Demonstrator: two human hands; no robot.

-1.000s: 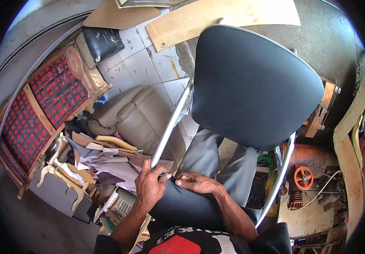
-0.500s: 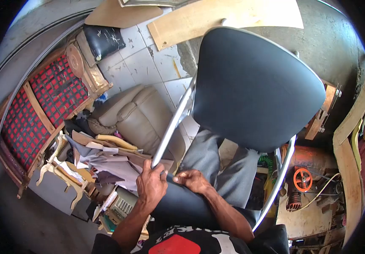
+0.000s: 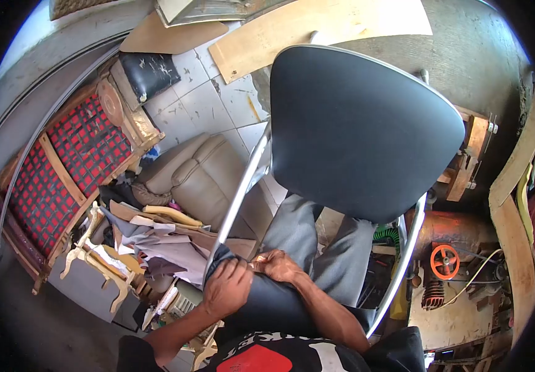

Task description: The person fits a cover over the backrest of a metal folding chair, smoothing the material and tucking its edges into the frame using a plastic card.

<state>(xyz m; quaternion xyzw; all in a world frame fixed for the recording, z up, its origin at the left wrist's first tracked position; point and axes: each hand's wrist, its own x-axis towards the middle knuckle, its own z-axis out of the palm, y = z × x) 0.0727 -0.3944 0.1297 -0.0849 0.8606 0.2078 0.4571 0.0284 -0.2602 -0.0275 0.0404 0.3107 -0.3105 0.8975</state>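
A metal-framed chair stands before me, its dark padded seat (image 3: 366, 133) facing up. Across my lap lies its black padded backrest (image 3: 273, 304), between the silver tubes (image 3: 240, 186). My left hand (image 3: 227, 286) curls over the left end of this backrest and grips its black vinyl cover (image 3: 221, 255), close to the tube. My right hand (image 3: 281, 265) rests on the backrest's upper edge, thumb and fingers pinched together beside the left fingers. What is between them is too small to make out.
Left of the chair are a beige cushion (image 3: 208, 180), piled fabric scraps (image 3: 168, 251) and a wooden frame with red and black webbing (image 3: 78, 167). A compressor with an orange wheel (image 3: 444, 261) stands at right. A curved wooden panel (image 3: 323, 25) lies beyond the chair.
My left hand has shifted from beside the metal tube onto the vinyl, its fingers now folded over the edge. My right hand has moved slightly right. The view has shifted a little.
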